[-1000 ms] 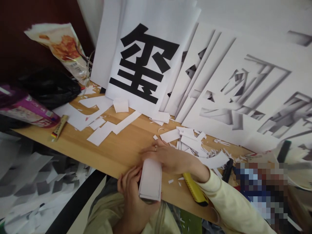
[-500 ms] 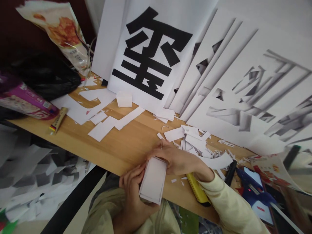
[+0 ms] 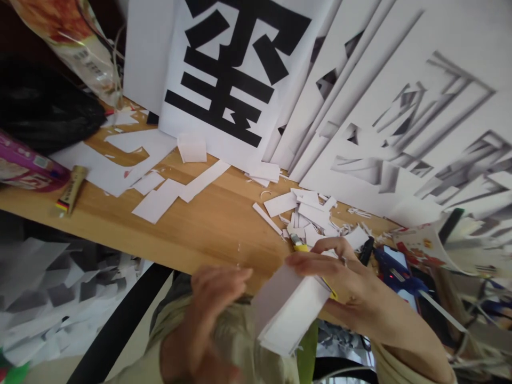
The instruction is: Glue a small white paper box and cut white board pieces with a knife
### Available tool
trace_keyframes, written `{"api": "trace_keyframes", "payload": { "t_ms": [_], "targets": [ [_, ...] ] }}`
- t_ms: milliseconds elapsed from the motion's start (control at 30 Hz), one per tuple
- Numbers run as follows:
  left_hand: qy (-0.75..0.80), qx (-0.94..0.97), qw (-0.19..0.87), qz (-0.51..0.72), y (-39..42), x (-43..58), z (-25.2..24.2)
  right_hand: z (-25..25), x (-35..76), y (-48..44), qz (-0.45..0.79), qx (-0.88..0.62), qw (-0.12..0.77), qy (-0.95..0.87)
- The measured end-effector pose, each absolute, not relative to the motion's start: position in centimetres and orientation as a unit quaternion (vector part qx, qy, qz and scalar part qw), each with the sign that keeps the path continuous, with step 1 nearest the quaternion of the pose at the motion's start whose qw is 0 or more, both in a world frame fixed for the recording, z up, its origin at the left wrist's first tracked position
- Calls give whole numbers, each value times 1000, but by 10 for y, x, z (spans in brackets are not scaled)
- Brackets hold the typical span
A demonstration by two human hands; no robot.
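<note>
A small white box that looks made of paper or card hangs tilted above the table's front edge, over my lap. My right hand grips its upper right end between thumb and fingers. My left hand, somewhat blurred, is off to the box's left and apart from it, its fingers stretched out and nothing in them. Partly hidden behind my right hand lies a yellow utility knife on the table.
White paper offcuts are heaped beyond my right hand. Cut paper pieces and a glue tube lie left. A sheet with a black character stands at the back beside folded paper reliefs. A blue glue gun sits right.
My left hand has let go of the white box and opened. My right hand has carried the box rightward and turned it. The view has shifted, and a thin white strip now lies by the offcuts.
</note>
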State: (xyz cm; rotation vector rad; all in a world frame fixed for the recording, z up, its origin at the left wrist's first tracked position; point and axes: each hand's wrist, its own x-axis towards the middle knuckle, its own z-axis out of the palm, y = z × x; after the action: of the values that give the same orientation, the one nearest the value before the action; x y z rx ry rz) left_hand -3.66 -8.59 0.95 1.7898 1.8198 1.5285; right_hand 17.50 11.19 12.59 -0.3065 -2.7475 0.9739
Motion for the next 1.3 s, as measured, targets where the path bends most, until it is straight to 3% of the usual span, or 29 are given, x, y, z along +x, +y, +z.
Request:
{"api": "trace_keyframes", "payload": {
  "t_ms": [100,267,400,500,567,667,767,867,1067,1300],
  "targets": [
    [649,578,98,485,-57,-67,18,114,195,103,368,-194,173,-893],
    [674,636,88,366,-16,-77,10,107,215,89,432,-281,382,-767],
    [623,678,140,365,-20,-71,7,119,221,80,369,-394,562,-626],
    [520,759,187,344,-33,-72,1,122,218,74,337,-439,617,-560],
    [459,813,144,327,-41,-74,-10,118,210,69,386,-431,627,-522],
    [409,844,55,343,-45,-75,-24,109,191,57,559,-398,618,-384],
    [408,819,32,402,-44,-69,-14,103,171,41,750,-329,529,-222],
    [456,741,55,491,-40,-54,23,102,156,25,851,-257,445,-113],
    [506,578,133,626,-22,-20,91,104,140,1,893,-188,401,-84],
    [507,519,253,639,-10,-2,93,93,139,-7,897,-156,407,-74]
  ]
}}
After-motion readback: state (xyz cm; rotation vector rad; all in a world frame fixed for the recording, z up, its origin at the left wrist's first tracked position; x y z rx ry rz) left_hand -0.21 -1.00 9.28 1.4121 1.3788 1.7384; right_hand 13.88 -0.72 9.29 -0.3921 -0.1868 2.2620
